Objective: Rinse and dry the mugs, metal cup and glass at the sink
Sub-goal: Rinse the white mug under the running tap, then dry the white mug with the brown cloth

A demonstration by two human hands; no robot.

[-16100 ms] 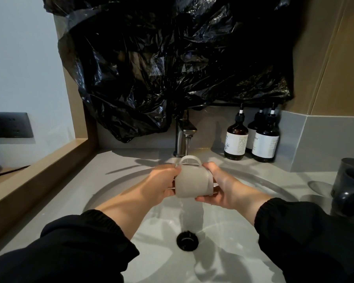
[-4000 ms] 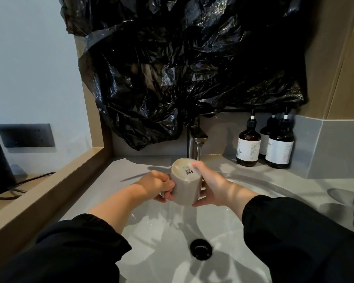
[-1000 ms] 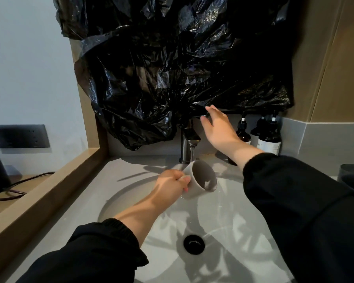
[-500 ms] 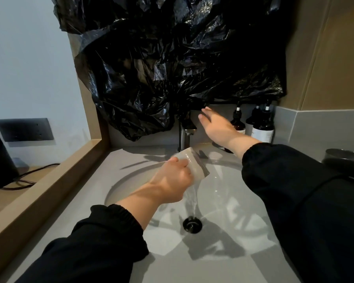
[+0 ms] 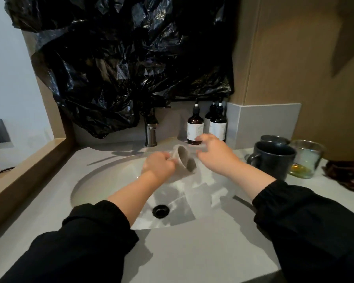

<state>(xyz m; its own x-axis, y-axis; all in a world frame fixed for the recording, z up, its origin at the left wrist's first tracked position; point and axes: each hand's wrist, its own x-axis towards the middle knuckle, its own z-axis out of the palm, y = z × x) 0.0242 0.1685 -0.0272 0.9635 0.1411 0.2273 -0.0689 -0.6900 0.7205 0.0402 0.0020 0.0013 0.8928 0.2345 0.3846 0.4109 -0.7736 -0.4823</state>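
Note:
My left hand (image 5: 158, 165) grips a pale grey mug (image 5: 185, 160) over the sink basin (image 5: 102, 180), tipped on its side with its mouth facing right. My right hand (image 5: 212, 152) hovers just right of the mug's rim with fingers loosely spread, holding nothing. On the counter to the right stand a dark mug (image 5: 273, 160), a dark metal cup (image 5: 274, 138) behind it, and a clear glass (image 5: 306, 158) with yellowish residue at its bottom. No water runs from the faucet (image 5: 151, 129).
Three brown pump bottles (image 5: 195, 127) stand behind the basin against the wall. A black plastic sheet (image 5: 127, 58) hangs above the faucet. A dark brown cloth (image 5: 347, 174) lies at the far right. The drain (image 5: 161, 211) sits at the basin's front; a wooden ledge (image 5: 28, 170) borders the left.
My right hand came down from the faucet handle to beside the mug. The water stream has stopped. My left hand turned the mug so its mouth faces right.

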